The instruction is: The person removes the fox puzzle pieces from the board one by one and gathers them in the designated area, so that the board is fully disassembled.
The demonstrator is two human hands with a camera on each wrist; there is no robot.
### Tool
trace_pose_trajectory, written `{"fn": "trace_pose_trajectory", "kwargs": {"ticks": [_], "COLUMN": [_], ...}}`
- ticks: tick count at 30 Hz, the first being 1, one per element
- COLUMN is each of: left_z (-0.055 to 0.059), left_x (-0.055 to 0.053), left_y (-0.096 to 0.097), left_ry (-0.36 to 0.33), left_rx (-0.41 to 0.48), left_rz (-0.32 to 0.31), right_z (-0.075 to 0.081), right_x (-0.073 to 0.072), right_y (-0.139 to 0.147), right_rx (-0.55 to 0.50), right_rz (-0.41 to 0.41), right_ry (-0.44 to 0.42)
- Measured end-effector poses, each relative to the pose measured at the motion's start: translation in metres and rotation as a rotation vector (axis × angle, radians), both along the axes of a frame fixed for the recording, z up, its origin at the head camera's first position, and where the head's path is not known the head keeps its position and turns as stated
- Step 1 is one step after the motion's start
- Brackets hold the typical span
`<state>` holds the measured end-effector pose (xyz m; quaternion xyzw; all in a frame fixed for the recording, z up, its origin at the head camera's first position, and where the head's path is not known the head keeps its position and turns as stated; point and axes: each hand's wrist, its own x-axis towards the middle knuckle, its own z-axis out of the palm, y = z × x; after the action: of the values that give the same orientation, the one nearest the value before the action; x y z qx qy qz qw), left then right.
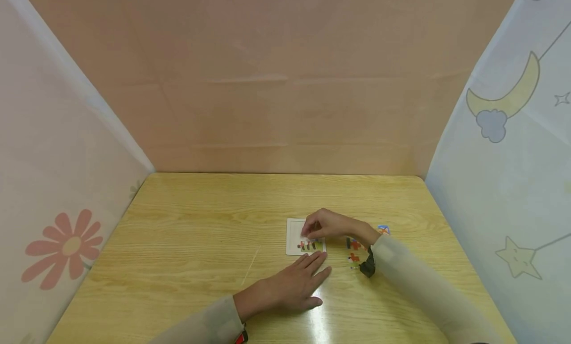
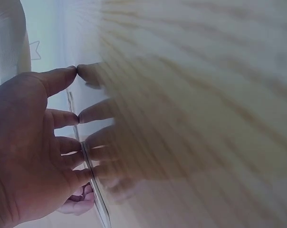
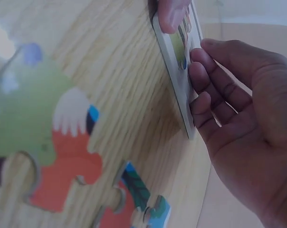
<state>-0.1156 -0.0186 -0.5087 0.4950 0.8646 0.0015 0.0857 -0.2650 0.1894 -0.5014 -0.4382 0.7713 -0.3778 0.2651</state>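
Observation:
A white puzzle tray (image 1: pixel 292 230) lies on the table, with a few joined puzzle pieces (image 1: pixel 307 246) in its near part. My right hand (image 1: pixel 327 224) reaches over it from the right, fingers bent down onto the tray. In the right wrist view the right hand (image 3: pixel 248 90) has its thumb tip close to the index fingertip at the tray surface. I cannot tell if a piece is between them. My left hand (image 1: pixel 298 283) lies palm down with spread fingers, fingertips at the tray's near edge; the left wrist view shows the left hand (image 2: pixel 34 142) low over the shiny tabletop.
Loose puzzle pieces (image 1: pixel 354 258) with orange and green print lie right of the tray, partly hidden by the right wrist. Another blue and orange piece (image 1: pixel 383 229) lies farther back. The wooden table (image 1: pixel 200 210) meets hanging cloth (image 1: pixel 285 111) at the back and sides.

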Motion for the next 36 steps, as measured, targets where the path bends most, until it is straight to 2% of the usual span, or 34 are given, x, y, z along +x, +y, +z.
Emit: {"fn": "trace_pose_trajectory", "kwargs": {"ticks": [8,17,24,36], "left_z": [-0.002,-0.002,-0.001,0.005], "left_x": [0.000,-0.002,-0.006,-0.006], "left_y": [-0.002,-0.003,-0.005,-0.007], "left_ry": [0.062,0.046,0.009,0.015], "left_rx": [0.009,-0.001,-0.006,0.010], "left_rz": [-0.030,-0.038,-0.041,-0.055], "right_z": [-0.004,-0.004,-0.004,-0.005], "right_x": [-0.005,-0.004,-0.005,-0.004], "right_y": [-0.006,-0.009,-0.011,-0.012], "right_rx": [-0.002,-0.015,0.006,0.039], "right_rz": [0.069,0.081,0.101,0.066], "right_ry": [-0.020,-0.033,-0.043,-0.099]}}
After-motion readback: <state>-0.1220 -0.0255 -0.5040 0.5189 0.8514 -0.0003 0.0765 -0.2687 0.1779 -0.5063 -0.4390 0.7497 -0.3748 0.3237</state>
